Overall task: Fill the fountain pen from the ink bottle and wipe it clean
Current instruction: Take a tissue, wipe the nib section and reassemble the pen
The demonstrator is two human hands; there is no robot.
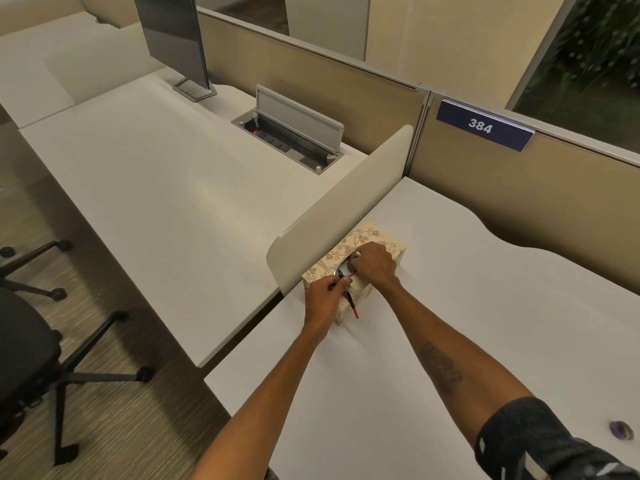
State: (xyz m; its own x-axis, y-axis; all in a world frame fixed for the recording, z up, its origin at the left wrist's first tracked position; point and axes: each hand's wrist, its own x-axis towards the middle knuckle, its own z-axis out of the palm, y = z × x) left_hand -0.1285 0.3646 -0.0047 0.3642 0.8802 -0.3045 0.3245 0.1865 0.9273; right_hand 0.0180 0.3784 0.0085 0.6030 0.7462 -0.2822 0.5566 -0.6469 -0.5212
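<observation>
A beige tissue box (377, 239) with a brown floral print stands on the white desk (450, 306), against a low cream divider. My left hand (323, 294) grips a slim dark fountain pen (352, 304) with a red end that points down toward me. The pen's other end lies over the box's opening. My right hand (375, 263) rests on top of the box, fingers curled into the opening; what they pinch is hidden. A small purple-tinted round thing (621, 434), perhaps the ink bottle or its cap, sits at the desk's near right.
The cream divider (339, 209) separates this desk from the left desk, which holds a monitor (173, 39) and an open power-socket hatch (294, 133). Tan partition panels with a "384" sign (481, 126) close the back. A black office chair (31, 341) stands at the left.
</observation>
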